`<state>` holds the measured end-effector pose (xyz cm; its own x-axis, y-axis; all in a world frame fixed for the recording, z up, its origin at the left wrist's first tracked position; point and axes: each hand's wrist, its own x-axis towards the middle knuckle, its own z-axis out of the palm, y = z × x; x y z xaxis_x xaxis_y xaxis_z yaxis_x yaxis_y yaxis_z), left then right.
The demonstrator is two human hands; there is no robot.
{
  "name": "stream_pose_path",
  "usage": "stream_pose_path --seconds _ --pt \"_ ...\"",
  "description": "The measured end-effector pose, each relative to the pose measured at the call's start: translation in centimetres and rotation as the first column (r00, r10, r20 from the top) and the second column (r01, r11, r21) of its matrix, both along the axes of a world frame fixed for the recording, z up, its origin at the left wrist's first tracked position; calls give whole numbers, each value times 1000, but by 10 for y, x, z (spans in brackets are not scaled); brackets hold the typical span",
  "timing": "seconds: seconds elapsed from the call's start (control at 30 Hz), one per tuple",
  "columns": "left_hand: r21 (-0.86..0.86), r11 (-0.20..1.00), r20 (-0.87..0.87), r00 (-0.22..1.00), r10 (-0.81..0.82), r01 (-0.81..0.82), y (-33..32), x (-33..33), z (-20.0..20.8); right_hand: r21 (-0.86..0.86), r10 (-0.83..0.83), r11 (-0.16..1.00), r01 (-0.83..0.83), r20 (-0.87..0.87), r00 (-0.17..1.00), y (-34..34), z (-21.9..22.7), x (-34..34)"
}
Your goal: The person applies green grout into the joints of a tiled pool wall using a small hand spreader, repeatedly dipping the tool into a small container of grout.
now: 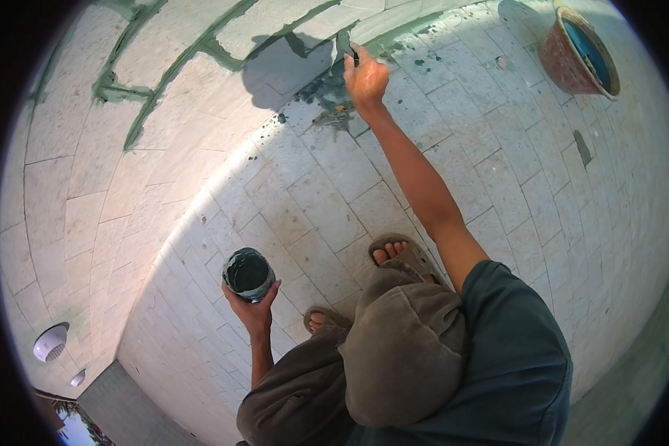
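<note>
My left hand is wrapped round a round tub of dark green paste, held up in front of my knees. The paste coats the inside of the tub and its rim. At the far end of my outstretched arm, my right hand grips a small putty knife smeared with the same green. Its blade is at the foot of the tiled wall, close to where wall and floor meet. Green paste lies along several tile joints there. My fingers hide most of the handle.
A worn reddish bucket with a blue inside stands at the far right. Green splatters dot the tiled floor below the wall. A dark patch lies near the bucket. Two pale round fittings sit on the wall at the left.
</note>
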<state>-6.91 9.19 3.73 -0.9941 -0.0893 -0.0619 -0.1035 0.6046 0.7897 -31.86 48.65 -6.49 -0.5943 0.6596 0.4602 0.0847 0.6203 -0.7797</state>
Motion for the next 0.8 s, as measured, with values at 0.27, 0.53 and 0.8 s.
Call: stream_pose_path --seconds 0.27,0.53,0.8 --pt "-11 1000 29 999 -25 25 8 -2 4 -54 237 967 -248 -149 960 -66 0 0" --pt "-9 1000 17 1000 -17 17 6 -2 5 -186 280 941 -282 -37 959 -35 -6 5" --pt "-5 1000 9 1000 -13 13 2 -1 3 -195 130 971 -140 -61 990 31 -9 -20"
